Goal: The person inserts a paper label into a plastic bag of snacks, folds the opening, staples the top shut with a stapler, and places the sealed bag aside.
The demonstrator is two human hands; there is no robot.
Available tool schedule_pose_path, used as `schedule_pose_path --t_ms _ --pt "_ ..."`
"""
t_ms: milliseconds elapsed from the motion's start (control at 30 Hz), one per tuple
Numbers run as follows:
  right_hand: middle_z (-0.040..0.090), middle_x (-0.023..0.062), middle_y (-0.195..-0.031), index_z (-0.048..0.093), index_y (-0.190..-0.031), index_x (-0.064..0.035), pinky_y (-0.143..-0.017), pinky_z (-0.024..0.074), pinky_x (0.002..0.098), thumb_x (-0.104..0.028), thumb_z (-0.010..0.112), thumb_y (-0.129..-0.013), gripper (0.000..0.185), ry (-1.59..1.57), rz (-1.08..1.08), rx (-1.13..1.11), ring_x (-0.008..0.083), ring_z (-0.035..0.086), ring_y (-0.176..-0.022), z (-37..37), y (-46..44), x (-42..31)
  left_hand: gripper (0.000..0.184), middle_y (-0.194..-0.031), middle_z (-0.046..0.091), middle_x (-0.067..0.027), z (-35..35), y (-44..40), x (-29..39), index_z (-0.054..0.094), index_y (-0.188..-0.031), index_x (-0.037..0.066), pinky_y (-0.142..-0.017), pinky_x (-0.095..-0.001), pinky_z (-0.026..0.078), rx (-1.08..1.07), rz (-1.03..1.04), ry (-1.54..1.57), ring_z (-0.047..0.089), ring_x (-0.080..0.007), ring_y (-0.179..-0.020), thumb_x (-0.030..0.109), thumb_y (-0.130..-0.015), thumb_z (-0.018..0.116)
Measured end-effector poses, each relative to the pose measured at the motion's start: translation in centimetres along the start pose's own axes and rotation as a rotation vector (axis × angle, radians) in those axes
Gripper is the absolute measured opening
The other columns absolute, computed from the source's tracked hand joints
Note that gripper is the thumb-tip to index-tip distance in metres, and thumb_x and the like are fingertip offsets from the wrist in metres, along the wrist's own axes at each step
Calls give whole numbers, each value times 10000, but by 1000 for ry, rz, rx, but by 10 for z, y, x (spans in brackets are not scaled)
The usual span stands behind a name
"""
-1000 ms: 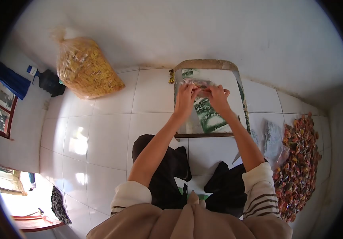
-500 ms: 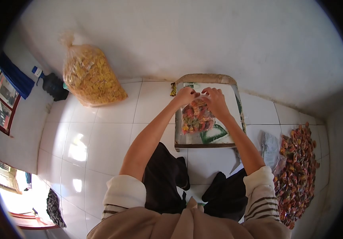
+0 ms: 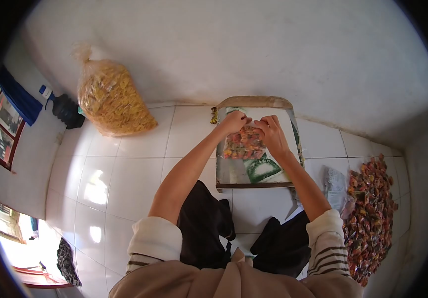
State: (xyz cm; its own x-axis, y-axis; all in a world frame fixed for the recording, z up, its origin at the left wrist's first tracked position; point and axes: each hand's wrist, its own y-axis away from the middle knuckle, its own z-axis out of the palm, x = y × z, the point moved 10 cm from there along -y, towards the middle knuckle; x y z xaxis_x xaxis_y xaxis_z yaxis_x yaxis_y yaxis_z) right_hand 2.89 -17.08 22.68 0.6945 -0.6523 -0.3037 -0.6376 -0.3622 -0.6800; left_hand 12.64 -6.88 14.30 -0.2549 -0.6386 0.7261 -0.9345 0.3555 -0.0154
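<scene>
A clear plastic bag [image 3: 244, 144] filled with small orange-red wrapped packets is over the low table [image 3: 286, 134], which has a white and green printed top. My left hand [image 3: 236, 121] is closed on the bag's top edge at its left corner. Gripping the same edge on the right is my right hand [image 3: 270, 131], its fingers bent and pinched. Between the two hands the bag's mouth is partly hidden by the fingers.
A large tied bag of yellow chips [image 3: 117, 99] stands against the wall at left, beside a dark water jug [image 3: 67, 110]. At right, a heap of small wrapped packets [image 3: 370, 218] covers the floor, with clear plastic bags [image 3: 335, 186] next to it.
The bag has come down a little toward the tabletop and lies flatter. My hands have moved slightly apart along its top edge.
</scene>
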Motion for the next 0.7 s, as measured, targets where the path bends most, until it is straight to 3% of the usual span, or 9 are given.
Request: schedule_pose_path --t_ms 100,167,300,367,400,467,700 --pt "510 88 -827 591 -891 -23 -693 460 339 -13 621 -703 191 59 -65 -22 245 499 -799 5 3 -7 254 -763 620 -121 0 7 7 583 -851 -54 -635 -307 425 -37 -9 37 550 -164 -652 189 -840 508" --pt "514 87 -818 592 -888 -18 -691 460 337 -5 615 -704 186 63 -68 -41 243 497 -790 8 7 -8 250 -769 609 -129 8 17 5 573 -837 -42 -661 -303 422 -163 -153 49 548 -181 -690 200 -841 507" --pt "528 89 -782 597 -846 -12 -676 463 342 -4 617 -703 145 10 -31 -55 251 507 -786 8 11 -6 265 -842 581 -127 16 29 7 549 -843 -24 -685 -310 422 -174 -216 38 554 -214 -781 241 -835 534" --pt "533 93 -766 600 -823 -8 -654 468 349 -7 628 -699 126 9 -45 -45 259 515 -772 5 12 -8 188 -928 535 -123 -21 46 33 546 -883 9 -722 -332 429 340 -5 -223 538 -261 -862 182 -812 562" --pt "535 93 -771 595 -825 -5 -653 467 350 -3 626 -696 132 11 -52 -41 259 515 -772 5 14 -10 188 -928 535 -123 -24 52 34 546 -883 9 -722 -332 429 339 -2 -223 538 -261 -862 182 -812 562" --pt "537 93 -776 590 -827 -2 -651 467 350 2 624 -693 138 12 -60 -37 259 516 -771 3 15 -10 181 -983 510 -89 -22 79 89 554 -938 44 -744 -339 451 240 565 -214 528 -263 -901 98 -767 583" --pt "528 97 -785 557 -832 9 -686 450 337 17 595 -707 131 10 -95 -45 257 503 -788 4 15 -13 203 -897 540 -39 -21 90 89 563 -920 61 -738 -300 477 245 650 -412 539 -200 -877 100 -729 617"
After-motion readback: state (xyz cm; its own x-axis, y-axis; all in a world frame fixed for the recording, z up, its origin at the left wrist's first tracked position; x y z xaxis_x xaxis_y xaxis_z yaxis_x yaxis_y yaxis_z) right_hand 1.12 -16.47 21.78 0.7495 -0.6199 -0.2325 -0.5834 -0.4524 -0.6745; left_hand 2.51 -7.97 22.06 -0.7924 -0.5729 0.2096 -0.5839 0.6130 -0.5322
